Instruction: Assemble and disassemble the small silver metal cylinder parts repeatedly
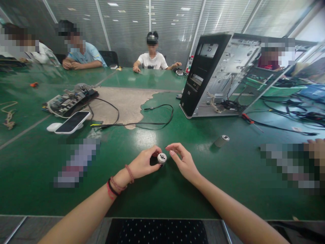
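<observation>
In the head view my left hand (144, 163) grips a small round metal motor (161, 158) between thumb and fingers, its flat end with a central stub facing up. My right hand (184, 161) is just right of the motor, fingers curved and apart, with nothing in it. A second metal cylinder (221, 140) stands farther right on the green table (142, 200). Bracelets circle my left wrist.
An open computer case (203, 81) stands at the back right, near a screwdriver (250, 120) and cables. Back left are a phone (73, 122), a circuit assembly (73, 98) and a black cable (157, 123). Several people sit around; a person's hand (317, 149) shows at right.
</observation>
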A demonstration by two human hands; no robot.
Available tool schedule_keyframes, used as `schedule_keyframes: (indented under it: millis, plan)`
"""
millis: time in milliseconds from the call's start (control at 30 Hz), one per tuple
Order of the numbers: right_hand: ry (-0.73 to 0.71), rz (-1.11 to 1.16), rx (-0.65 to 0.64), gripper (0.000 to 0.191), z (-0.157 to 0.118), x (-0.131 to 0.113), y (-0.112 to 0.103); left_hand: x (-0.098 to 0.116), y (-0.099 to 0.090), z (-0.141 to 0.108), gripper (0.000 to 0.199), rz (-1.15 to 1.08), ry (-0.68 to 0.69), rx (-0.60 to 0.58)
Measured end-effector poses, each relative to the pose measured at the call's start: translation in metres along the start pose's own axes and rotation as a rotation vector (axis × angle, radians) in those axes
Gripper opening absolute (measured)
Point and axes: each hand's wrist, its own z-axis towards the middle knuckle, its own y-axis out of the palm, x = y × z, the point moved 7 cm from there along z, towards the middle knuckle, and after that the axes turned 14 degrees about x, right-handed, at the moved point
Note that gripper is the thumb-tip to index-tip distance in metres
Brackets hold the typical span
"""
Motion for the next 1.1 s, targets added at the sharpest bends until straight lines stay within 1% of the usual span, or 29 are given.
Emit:
schedule_keyframes:
  millis: [167,267,533,667,767,833,900,967,1100]
  plan:
    - [-0.161,-0.069,-0.059,0.013,-0.002,-0.018,0.006,0.000,-0.001,0.001,0.028,-0.011,0.008,0.008]
    - [-0.202,-0.094,-0.073,0.012,-0.003,-0.024,0.010,0.000,-0.001,0.002,0.028,-0.016,0.015,0.001]
    - [-0.195,-0.120,-0.082,0.011,-0.003,-0.022,0.014,0.000,-0.001,0.002,0.026,0.006,0.010,-0.003]
    - [-0.190,-0.099,-0.060,0.011,-0.001,-0.025,0.013,-0.001,-0.001,0.002,0.027,0.003,0.012,0.005]
    - [-0.171,-0.076,-0.009,0.010,0.002,-0.026,0.006,-0.001,-0.002,0.002,0.028,0.004,0.017,0.001]
    - [-0.128,-0.077,0.028,0.011,0.007,-0.022,-0.003,-0.001,-0.002,0.002,0.028,0.004,0.020,-0.002]
    - [-0.067,-0.085,0.026,0.012,0.011,-0.015,-0.010,0.000,-0.003,0.002,0.028,0.004,0.022,-0.004]
    - [-0.015,-0.110,-0.038,0.012,0.013,-0.007,-0.014,0.001,-0.003,0.002,0.028,0.004,0.020,-0.010]
    - [0.023,-0.222,-0.244,0.011,0.011,0.003,-0.012,0.000,-0.003,0.002,0.028,0.008,0.006,-0.013]
